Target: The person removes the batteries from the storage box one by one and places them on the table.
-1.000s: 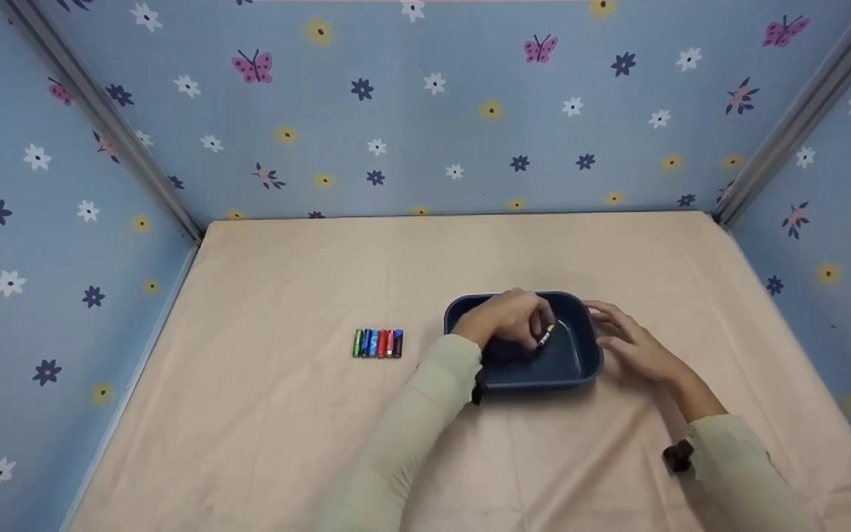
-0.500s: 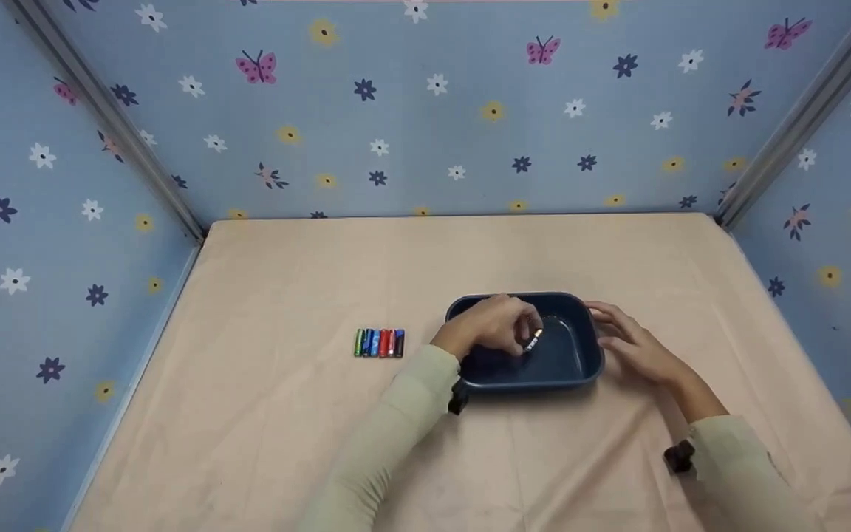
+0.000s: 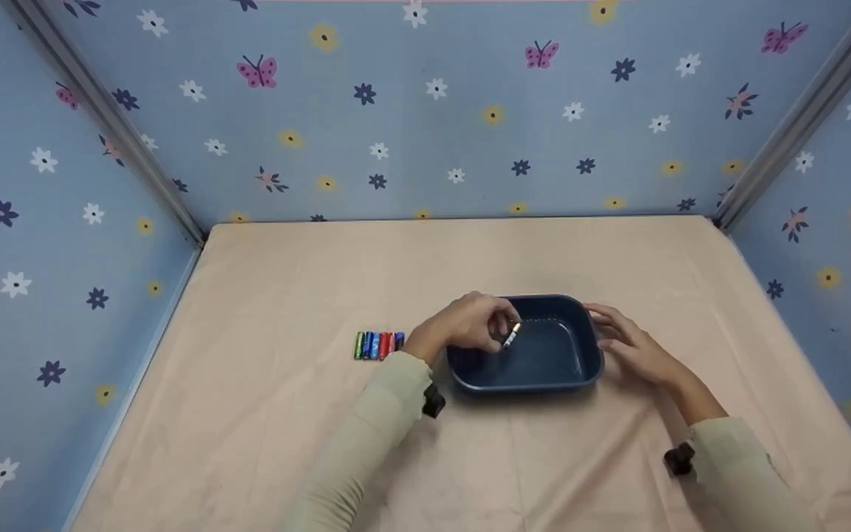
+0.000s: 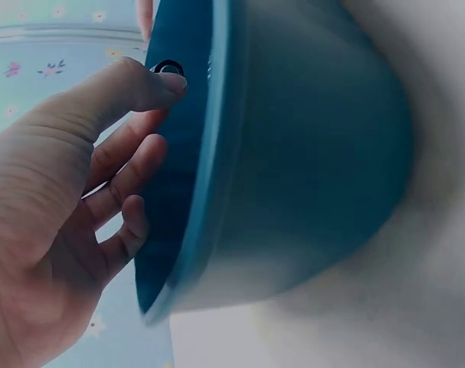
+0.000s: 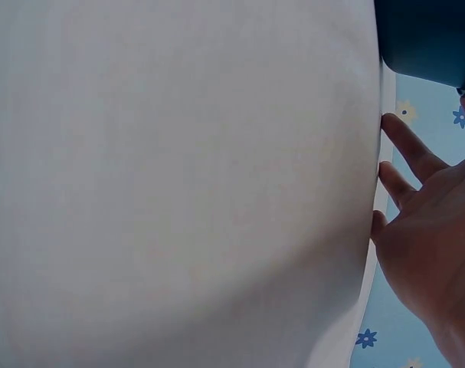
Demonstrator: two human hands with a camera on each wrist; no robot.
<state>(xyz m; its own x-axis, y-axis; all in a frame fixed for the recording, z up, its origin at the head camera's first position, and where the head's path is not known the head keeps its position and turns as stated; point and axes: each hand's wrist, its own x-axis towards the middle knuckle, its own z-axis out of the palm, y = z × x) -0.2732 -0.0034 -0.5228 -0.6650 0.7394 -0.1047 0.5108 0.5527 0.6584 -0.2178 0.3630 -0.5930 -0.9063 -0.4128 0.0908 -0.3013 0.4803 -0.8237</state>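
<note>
My left hand [image 3: 473,323] pinches a small white-and-dark battery [image 3: 512,335] with a gold-coloured end, over the left part of a dark blue rectangular basin [image 3: 532,389]. The left wrist view shows thumb and forefinger around the battery's dark round end [image 4: 169,67], with the other fingers bent loosely just over the basin's rim [image 4: 217,138]. At the basin's right side, my right hand [image 3: 640,351] has its fingers spread and a fingertip at the rim. Left of the basin lies a row of several batteries [image 3: 376,346] in green, blue and red, its right end beside my left wrist.
A beige cloth [image 3: 285,295] covers the table, with folds near the front right. Blue flowered walls [image 3: 425,111] stand behind and at both sides. Dark wrist cameras show at the left sleeve [image 3: 433,401] and right sleeve [image 3: 679,459].
My left hand has moved left across the basin with the battery still pinched, uncovering more of the basin's floor. My right hand has stayed at the basin's right side.
</note>
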